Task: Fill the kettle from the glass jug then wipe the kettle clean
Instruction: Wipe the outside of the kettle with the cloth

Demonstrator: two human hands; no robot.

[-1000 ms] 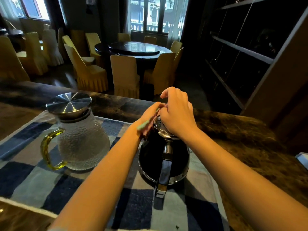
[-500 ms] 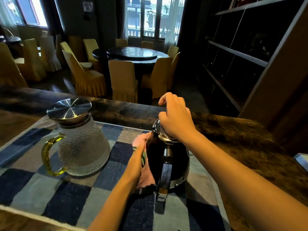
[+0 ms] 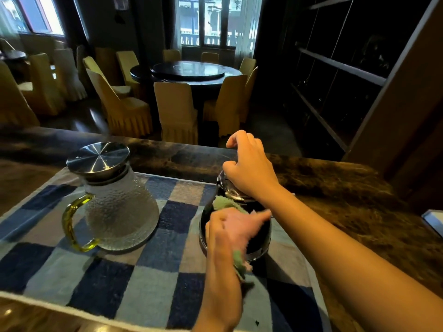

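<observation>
A: Two layers first: dark marble counter (image 3: 335, 188), checkered mat (image 3: 96, 279) on it. What's on the mat?
B: On its left the glass jug (image 3: 119, 212), steel lid on, yellow handle toward the camera. To its right the kettle (image 3: 262, 236), upright, not touching it.
A: Hands?
B: The right hand (image 3: 249, 168) is on the kettle's top, fingers curled over the lid, forefinger lifted. The left hand (image 3: 230, 226) is blurred, fingers wrapped on a green-pink cloth (image 3: 221, 202), pressing it to the kettle's near side.

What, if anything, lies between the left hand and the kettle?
Only the cloth, which the left hand holds against the dark side of the kettle. Nothing else visible intervenes; the glass jug stands apart, to the left.
</observation>
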